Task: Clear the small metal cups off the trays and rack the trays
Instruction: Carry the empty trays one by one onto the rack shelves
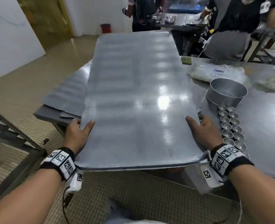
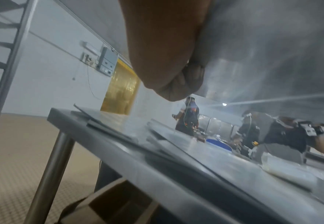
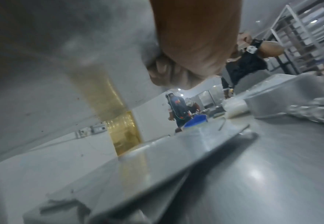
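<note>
Hands hold a large flat metal tray (image 1: 133,94) by its two long edges, raised off the counter (image 1: 263,120). The left hand (image 1: 78,135) clamps the left edge, thumb lying flat on the top surface; the right hand (image 1: 204,131) does the same on the right edge. From the head view only the thumbs and backs of the hands show, and what lies under the sheet is hidden. The wrist views supply that: below the left hand (image 2: 166,60) the fingers (image 2: 184,84) are curled up against the tray's underside (image 2: 272,53), and the right hand (image 3: 193,45) likewise has its fingers (image 3: 163,71) folded under the tray (image 3: 52,60), pinching it against the thumb.

Just beyond the right hand's outer side, small metal cups (image 1: 230,126) stand in two rows on the counter, touching one another, with a round metal tin (image 1: 227,92) at the far end of the rows. The right wrist view shows these only as a blur. Further out past the right fingers lie clear plastic bags (image 1: 217,73). Outside the left fingers, more flat trays (image 1: 65,97) lie stacked on the counter's left end; the left wrist view shows their edges (image 2: 107,125) overlapping above a counter leg (image 2: 50,174). A metal rack frame (image 2: 7,60) stands off to the left, and a shelving rack (image 3: 300,37) appears only in the right wrist view. Other people (image 1: 230,26) work at counters behind.
</note>
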Tool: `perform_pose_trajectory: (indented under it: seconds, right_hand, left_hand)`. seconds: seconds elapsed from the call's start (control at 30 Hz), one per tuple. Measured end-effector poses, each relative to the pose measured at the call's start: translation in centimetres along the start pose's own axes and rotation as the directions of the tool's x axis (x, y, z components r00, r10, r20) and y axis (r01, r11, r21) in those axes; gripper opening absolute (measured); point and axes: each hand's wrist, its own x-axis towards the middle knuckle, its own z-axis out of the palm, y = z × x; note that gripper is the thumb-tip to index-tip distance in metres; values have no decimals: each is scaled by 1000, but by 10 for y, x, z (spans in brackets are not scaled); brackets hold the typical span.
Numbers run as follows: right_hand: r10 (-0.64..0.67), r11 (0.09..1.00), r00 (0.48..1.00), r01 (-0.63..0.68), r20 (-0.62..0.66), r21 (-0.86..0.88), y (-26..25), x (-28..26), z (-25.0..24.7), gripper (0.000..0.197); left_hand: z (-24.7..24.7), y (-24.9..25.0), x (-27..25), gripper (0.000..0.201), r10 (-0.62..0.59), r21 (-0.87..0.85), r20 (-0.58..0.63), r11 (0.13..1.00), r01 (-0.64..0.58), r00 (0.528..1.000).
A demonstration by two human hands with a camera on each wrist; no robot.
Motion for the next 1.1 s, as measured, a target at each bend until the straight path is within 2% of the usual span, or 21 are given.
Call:
perform_pose_trajectory:
  seconds: [0.07,0.17,0.2,0.33,0.47,0.57,0.7,0.8,0.9,1.0,1.03,1.1]
  right_hand:
    - [-50,999,999,51,-8,20,-36,22,9,59]
    - [-146,986,989,148,-40,75,-91,53,28,36]
    - [-164,981,986,167,-35,101,-108,63,37,35]
    - [-267,949,964,266,-21,171,-176,108,78,38]
    - [-380,902,925,366,17,230,-239,140,125,33]
    - [-457,861,889,436,24,263,-278,163,166,38]
    - [-546,803,834,493,80,336,-325,180,216,45]
    - [-597,769,790,516,137,377,-359,186,244,38]
    - [-645,740,733,529,215,414,-394,184,270,44]
    - [-700,698,659,552,274,456,-423,171,295,47]
    - [-713,687,638,550,293,475,-431,165,302,48]
    - [-730,673,590,530,345,516,-443,153,323,55]
  left_hand:
    - [-21,6,24,45,17,12,-48,1000,-17,999]
    - [-56,8,64,52,49,-5,-142,999,-50,989]
    - [-68,8,77,52,45,-7,-165,999,-47,985]
    - [-118,8,124,60,70,16,-287,998,-68,955]
    - [-174,-2,160,50,54,44,-391,998,-40,919]
    - [-217,-16,174,63,32,34,-462,999,-18,886]
    - [-257,-15,162,41,-9,71,-549,996,58,836]
    - [-281,-24,144,52,-55,77,-620,988,131,782]
    - [-298,-32,114,63,-105,37,-704,982,184,702]
    - [-308,-31,76,50,-141,34,-765,966,258,628]
    - [-312,-34,63,52,-145,34,-783,961,274,604]
    - [-321,-39,36,70,-179,26,-802,943,332,570]
